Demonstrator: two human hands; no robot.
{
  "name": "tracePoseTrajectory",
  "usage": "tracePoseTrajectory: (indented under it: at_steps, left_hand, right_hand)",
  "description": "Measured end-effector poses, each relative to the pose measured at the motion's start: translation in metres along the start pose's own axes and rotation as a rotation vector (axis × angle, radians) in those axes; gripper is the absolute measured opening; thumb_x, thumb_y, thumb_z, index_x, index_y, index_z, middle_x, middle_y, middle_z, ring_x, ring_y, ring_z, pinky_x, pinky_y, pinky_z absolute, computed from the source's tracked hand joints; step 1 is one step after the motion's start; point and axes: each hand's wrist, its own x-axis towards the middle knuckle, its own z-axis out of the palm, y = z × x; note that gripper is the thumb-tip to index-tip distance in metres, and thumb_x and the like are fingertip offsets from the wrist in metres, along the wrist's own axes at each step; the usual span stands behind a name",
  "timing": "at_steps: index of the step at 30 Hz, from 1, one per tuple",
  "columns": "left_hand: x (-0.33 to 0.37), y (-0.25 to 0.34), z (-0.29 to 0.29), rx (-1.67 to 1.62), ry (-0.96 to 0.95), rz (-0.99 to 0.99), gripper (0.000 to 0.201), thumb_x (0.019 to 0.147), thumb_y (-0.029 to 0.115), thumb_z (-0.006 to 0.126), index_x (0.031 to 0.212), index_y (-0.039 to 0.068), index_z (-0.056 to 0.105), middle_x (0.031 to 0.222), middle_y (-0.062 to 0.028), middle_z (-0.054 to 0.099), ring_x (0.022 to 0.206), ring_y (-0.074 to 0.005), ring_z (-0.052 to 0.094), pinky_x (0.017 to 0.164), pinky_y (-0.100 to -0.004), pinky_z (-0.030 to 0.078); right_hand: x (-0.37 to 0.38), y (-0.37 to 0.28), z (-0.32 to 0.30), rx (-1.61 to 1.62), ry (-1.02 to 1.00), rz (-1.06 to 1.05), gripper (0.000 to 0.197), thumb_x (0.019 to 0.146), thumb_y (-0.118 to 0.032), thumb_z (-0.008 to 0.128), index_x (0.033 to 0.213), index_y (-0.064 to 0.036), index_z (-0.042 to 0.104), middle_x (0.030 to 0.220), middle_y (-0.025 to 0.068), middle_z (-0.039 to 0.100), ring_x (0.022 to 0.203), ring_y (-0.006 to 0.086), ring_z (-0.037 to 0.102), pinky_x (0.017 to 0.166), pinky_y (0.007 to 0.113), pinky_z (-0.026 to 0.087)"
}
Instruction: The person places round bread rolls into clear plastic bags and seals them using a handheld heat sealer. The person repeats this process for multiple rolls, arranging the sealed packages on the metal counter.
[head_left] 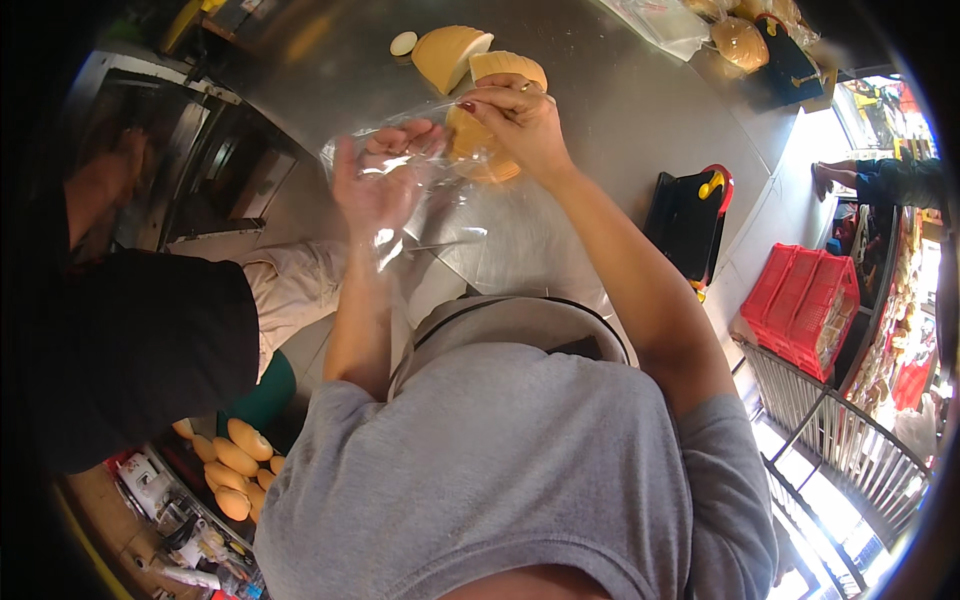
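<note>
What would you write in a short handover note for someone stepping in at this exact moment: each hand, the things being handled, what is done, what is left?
Left hand: holds the clear plastic bag open at its mouth, above the steel table.
Right hand: fingers pinch the sliced bread at the bag's opening.
Done: the slices appear partly inside the bag.
Left: bag not closed; two more cut bread pieces and a small end slice lie on the table beyond the hands.
Nearby: a black and red tool lies on the table to the right.
</note>
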Motion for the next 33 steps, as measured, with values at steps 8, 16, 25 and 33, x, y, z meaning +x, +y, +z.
tracePoseTrajectory:
  at_steps: [8, 16, 25, 33]
  left_hand:
    - [-0.004, 0.018, -0.028, -0.122, -0.228, -0.067, 0.018, 0.089, 0.025, 0.055, 0.1, 0.013, 0.063, 0.091, -0.0007, 0.066, 0.1, -0.0201, 0.064, 0.11, -0.0534, 0.027]
    - [-0.036, -0.012, -0.086, -0.213, -0.069, -0.166, 0.018, 0.09, 0.024, 0.056, 0.1, 0.01, 0.059, 0.088, -0.0082, 0.066, 0.086, -0.0231, 0.065, 0.096, -0.0477, 0.046]
    - [-0.008, -0.018, -0.113, 0.591, 0.236, -0.102, 0.041, 0.088, 0.02, 0.067, 0.123, 0.0, 0.057, 0.106, -0.01, 0.063, 0.094, -0.0203, 0.064, 0.078, -0.0333, 0.055]
    - [0.036, -0.076, -0.08, 0.57, 0.422, -0.028, 0.027, 0.089, 0.011, 0.065, 0.111, -0.003, 0.062, 0.099, -0.0094, 0.066, 0.082, -0.02, 0.065, 0.069, -0.0335, 0.054]
  right_hand:
    - [0.002, -0.004, -0.002, -0.041, -0.004, -0.093, 0.009, 0.079, -0.014, 0.074, 0.087, -0.0169, 0.078, 0.096, -0.0016, 0.071, 0.091, 0.0164, 0.062, 0.09, 0.032, 0.046]
    - [0.002, 0.001, -0.012, 0.066, -0.021, 0.032, 0.012, 0.087, -0.01, 0.07, 0.098, -0.0084, 0.076, 0.106, 0.0062, 0.067, 0.092, 0.0132, 0.064, 0.081, 0.028, 0.054]
    - [-0.001, -0.005, -0.024, 0.16, 0.003, 0.152, 0.012, 0.09, -0.011, 0.067, 0.098, -0.0055, 0.075, 0.107, 0.0048, 0.067, 0.098, 0.0137, 0.06, 0.086, 0.026, 0.05]
    - [-0.009, 0.011, -0.028, 0.387, 0.215, 0.303, 0.016, 0.099, -0.012, 0.052, 0.105, -0.0052, 0.065, 0.105, 0.0049, 0.069, 0.092, 0.011, 0.06, 0.084, 0.026, 0.05]
